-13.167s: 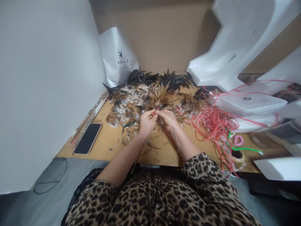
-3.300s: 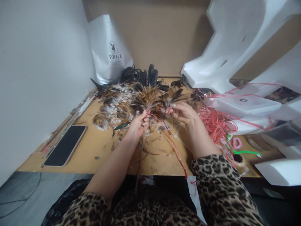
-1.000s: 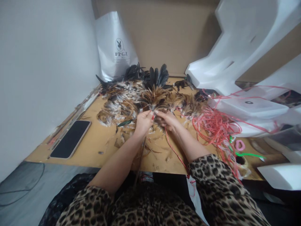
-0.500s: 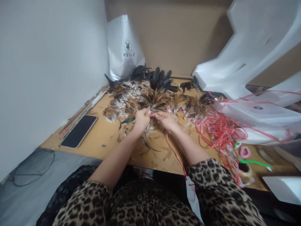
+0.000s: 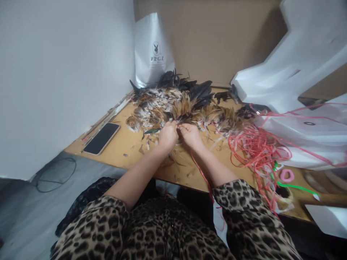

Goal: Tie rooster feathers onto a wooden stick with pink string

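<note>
Close together over the table, both my hands are closed at the base of a bunch of feathers (image 5: 201, 93), brown low down with long black tips pointing away from me. My left hand (image 5: 168, 137) grips the quill end. The fingers of my right hand (image 5: 191, 136) are pinched beside it on red string (image 5: 199, 168), which trails below that hand to the table's front edge. My fingers hide the exact point where string and quills meet. Behind the hands spreads a heap of brown and whitish feathers (image 5: 151, 112).
A red string tangle (image 5: 249, 146) lies to the right, near a pink ring (image 5: 286, 175) and a green strip (image 5: 298, 187). A phone (image 5: 101, 138) rests at the left. Behind stand a white bag (image 5: 154, 47) and white foam-like pieces (image 5: 265, 79). Loose feather scraps dot the table (image 5: 135, 151).
The whole view has shifted slightly, so things appear farther right. My hands have turned inward and my left fingers are curled tighter. The bunch's black tips now lean more to the right.
</note>
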### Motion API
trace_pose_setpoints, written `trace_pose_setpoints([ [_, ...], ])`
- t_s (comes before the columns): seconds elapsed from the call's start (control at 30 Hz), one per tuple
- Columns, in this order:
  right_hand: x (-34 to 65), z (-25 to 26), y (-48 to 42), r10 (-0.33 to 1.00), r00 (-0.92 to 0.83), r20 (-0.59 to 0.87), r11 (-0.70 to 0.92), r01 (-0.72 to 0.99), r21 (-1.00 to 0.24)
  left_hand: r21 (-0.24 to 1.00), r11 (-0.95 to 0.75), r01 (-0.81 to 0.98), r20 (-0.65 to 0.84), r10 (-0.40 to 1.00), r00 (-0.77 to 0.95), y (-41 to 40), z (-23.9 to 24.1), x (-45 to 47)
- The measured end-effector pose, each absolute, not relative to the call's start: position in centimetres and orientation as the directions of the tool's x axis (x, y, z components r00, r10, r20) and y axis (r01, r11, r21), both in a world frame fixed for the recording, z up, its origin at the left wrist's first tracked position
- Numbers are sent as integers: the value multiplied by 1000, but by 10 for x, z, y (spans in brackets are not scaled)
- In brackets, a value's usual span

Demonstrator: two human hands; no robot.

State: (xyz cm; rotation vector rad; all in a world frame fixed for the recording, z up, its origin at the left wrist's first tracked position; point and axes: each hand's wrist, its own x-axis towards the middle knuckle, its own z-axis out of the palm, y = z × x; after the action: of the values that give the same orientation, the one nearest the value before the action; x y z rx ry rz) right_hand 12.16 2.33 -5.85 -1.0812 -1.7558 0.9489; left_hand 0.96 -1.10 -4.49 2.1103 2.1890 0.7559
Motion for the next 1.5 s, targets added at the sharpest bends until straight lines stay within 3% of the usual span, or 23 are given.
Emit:
trace_pose_setpoints([
  [0.23,123,-51,22,987,-140,80,100,140,-985,287,-51,957,325,945,-48,-24,-49,22],
  [0.5,121,-42,16,994,-106,-13,-17,-31,-999,474,-225,851,474,880,-31,-34,-50,24],
  [0.7,126,-37,18,990,-110,-86,-109,-229,-967,673,-414,613,592,798,-110,-33,-49,26],
  [0.77,130,-37,20,989,-125,-85,-114,-251,-961,806,-391,444,519,827,-216,-30,-45,25],
  [0.87,132,-40,24,984,-160,-82,-122,-258,-958,984,-181,-1,172,938,-301,-25,-36,22],
  [0.93,133,-40,24,981,-179,-80,-125,-254,-959,958,12,-286,-72,977,-199,-22,-29,18],
  [1.03,132,-39,22,969,-232,-82,-148,-283,-948,868,197,-456,-214,977,15,-19,-22,10],
  [1.13,132,-36,19,952,-294,-86,-181,-313,-932,846,262,-464,-215,965,153,-18,-21,5],
  [1.27,133,-36,18,943,-324,-71,-170,-290,-942,916,152,-371,-99,983,157,-19,-25,6],
  [1.5,132,-45,23,981,-181,-73,-92,-98,-991,989,17,149,-25,998,51,-17,-31,2],
])
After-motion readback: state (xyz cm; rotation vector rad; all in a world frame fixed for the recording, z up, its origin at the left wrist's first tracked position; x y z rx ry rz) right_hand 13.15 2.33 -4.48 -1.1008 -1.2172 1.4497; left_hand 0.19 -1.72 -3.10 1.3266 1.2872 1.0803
